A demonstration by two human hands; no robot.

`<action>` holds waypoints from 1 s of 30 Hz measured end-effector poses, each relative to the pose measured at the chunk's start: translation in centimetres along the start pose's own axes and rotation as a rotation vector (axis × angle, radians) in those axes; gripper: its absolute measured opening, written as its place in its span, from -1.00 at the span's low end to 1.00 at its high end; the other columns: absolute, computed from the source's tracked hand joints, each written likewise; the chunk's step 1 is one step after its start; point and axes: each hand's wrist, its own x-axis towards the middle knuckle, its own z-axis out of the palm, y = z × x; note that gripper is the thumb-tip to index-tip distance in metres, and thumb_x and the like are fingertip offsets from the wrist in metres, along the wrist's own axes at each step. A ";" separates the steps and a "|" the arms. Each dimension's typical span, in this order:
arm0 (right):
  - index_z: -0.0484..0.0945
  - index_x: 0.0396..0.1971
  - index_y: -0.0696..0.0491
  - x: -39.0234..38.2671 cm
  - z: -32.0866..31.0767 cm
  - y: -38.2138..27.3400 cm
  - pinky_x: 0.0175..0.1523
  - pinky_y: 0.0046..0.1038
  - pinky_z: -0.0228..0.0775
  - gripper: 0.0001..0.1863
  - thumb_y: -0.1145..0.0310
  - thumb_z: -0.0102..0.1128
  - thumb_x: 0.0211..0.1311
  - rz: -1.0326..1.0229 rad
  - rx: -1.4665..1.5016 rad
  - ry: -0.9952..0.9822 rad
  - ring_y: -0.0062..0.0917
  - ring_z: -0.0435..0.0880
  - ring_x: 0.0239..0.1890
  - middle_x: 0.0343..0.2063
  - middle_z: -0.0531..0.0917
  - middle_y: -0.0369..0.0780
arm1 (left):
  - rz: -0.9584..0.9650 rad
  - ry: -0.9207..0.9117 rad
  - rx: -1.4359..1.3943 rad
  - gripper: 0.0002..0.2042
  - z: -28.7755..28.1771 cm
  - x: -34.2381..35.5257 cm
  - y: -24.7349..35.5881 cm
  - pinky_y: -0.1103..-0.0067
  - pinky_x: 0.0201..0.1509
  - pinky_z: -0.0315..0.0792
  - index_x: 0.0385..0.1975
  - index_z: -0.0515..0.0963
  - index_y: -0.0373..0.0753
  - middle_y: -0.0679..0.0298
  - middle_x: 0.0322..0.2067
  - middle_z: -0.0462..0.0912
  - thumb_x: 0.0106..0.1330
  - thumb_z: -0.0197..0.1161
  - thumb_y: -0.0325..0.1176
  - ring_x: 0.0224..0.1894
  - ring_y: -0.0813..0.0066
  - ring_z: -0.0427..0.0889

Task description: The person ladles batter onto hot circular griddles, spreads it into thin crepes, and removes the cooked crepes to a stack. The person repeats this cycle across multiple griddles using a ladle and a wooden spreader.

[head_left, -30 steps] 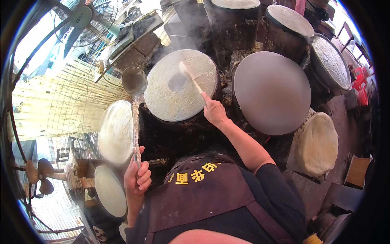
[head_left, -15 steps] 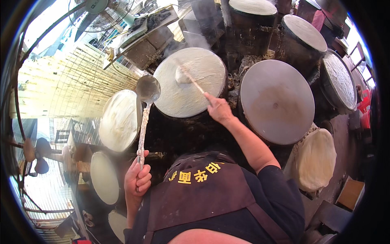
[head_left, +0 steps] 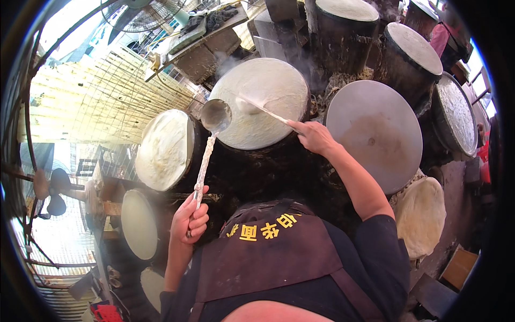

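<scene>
My left hand is wrapped round the long, batter-crusted handle of a ladle. The ladle's round metal bowl overlaps the left edge of a round griddle in the view. Pale batter covers that griddle in a thin layer, with a small mound near its middle. My right hand grips a thin stick-like spreader, whose far end lies at the mound. Whether the ladle's bowl touches the griddle, I cannot tell.
A bare grey griddle stands to the right. Left is another griddle with a loosened pale sheet. Several batter-covered drum griddles ring the back and right. A folded pale sheet hangs at lower right; a fan stands at far left.
The spreader's tip and the batter mound have shifted, and the batter's surface markings differ. The ladle stays in my left hand. The whole view has shifted slightly.
</scene>
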 end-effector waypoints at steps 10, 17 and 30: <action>0.38 0.19 0.08 -8.2 8.4 -5.4 -0.02 -0.30 0.44 -0.44 0.52 0.14 0.11 0.248 0.445 0.344 -0.05 0.62 -0.12 -0.14 0.58 0.12 | 0.134 0.253 0.557 -0.72 -0.6 10.0 2.2 0.74 -0.78 0.14 0.12 0.35 -0.06 0.40 -0.60 0.33 0.45 0.02 -0.29 -0.74 0.74 0.23; 0.17 0.36 -0.08 -9.8 11.6 -10.0 -0.68 -0.59 0.33 -0.38 0.52 -0.03 0.28 0.549 0.924 0.350 -0.69 0.43 -0.73 -0.53 0.49 -0.29 | 0.280 0.292 1.064 -0.57 0.1 13.8 1.9 0.64 -0.77 0.26 0.20 0.29 -0.19 0.42 -0.61 0.31 0.31 -0.01 -0.39 -0.75 0.68 0.25; 0.36 0.22 0.09 -12.6 14.4 -12.7 -0.08 -0.38 0.47 -0.41 0.59 0.16 0.11 -0.002 0.319 0.463 -0.22 0.66 -0.18 -0.15 0.62 0.05 | -0.346 -0.312 -0.451 -0.73 -4.8 7.1 1.6 0.68 -0.77 0.16 0.13 0.26 -0.19 0.34 -0.53 0.25 0.51 -0.14 -0.31 -0.69 0.65 0.20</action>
